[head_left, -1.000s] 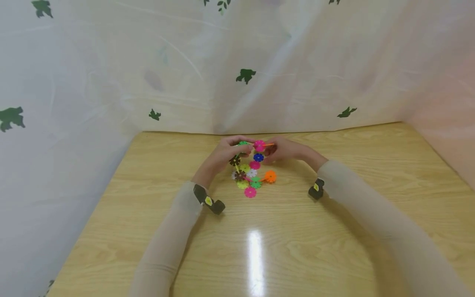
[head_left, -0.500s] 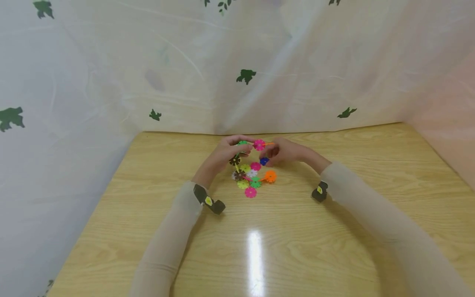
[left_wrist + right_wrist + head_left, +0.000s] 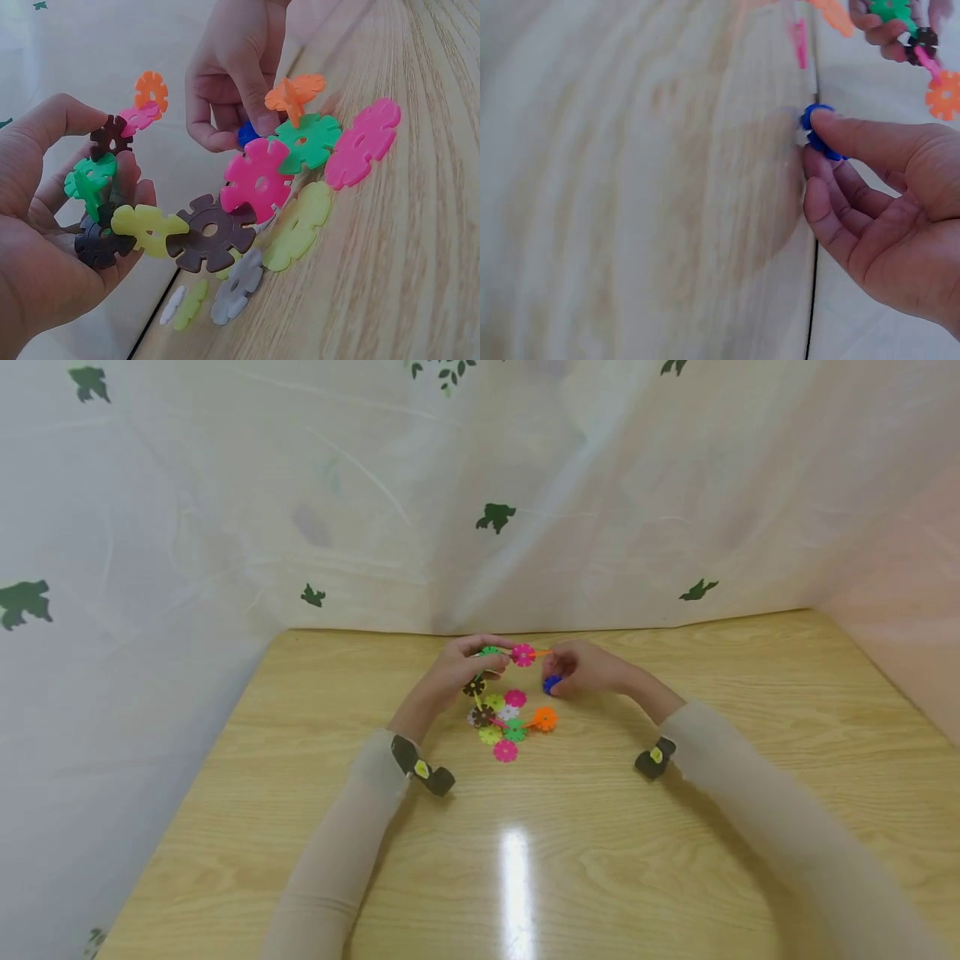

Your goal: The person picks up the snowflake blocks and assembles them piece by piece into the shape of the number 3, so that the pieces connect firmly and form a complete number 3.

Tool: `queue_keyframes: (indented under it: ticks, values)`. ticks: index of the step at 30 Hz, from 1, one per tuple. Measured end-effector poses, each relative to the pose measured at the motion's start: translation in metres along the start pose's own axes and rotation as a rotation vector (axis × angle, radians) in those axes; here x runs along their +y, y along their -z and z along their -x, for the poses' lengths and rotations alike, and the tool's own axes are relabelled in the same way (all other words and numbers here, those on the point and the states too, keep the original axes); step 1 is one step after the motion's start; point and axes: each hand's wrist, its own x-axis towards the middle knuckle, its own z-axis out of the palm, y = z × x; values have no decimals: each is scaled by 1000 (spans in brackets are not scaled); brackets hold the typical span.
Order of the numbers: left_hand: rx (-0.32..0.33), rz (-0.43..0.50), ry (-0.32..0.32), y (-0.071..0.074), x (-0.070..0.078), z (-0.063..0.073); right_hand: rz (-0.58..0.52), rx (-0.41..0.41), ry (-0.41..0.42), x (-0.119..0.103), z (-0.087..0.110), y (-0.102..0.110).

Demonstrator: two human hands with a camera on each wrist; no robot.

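Note:
My left hand (image 3: 450, 675) holds a chain of slotted plastic flower discs, its fingers around a green disc (image 3: 90, 180) and dark discs near it. From there the chain runs through a brown disc (image 3: 210, 232) and a pink disc (image 3: 259, 184) to a green disc (image 3: 307, 142) and a crossed orange disc (image 3: 296, 97) at one end. At the other end, an orange disc (image 3: 151, 91) sticks out past a pink one (image 3: 140, 116). My right hand (image 3: 596, 668) pinches a blue disc (image 3: 821, 133) between thumb and fingers, close over the table.
Loose discs lie on the wooden table (image 3: 585, 843) below the chain: a pink one (image 3: 506, 751), a yellow one (image 3: 298, 226), a whitish one (image 3: 238, 286) and others. A pale curtain (image 3: 375, 527) hangs behind the table's far edge.
My right hand has taken hold of the blue disc, which lay beside the pink one, and drawn it to the right. The left hand and the chain stay nearly still.

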Motion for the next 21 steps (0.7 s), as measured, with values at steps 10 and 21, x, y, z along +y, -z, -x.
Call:
queue_keyframes:
  ticks: [10,21]
  values:
    - [-4,1,6,0,-1,0,-154,164,-98,-5,19,10]
    - [4,-21,-7,4,-3,-1,-425,289,-112,-15,28,15]
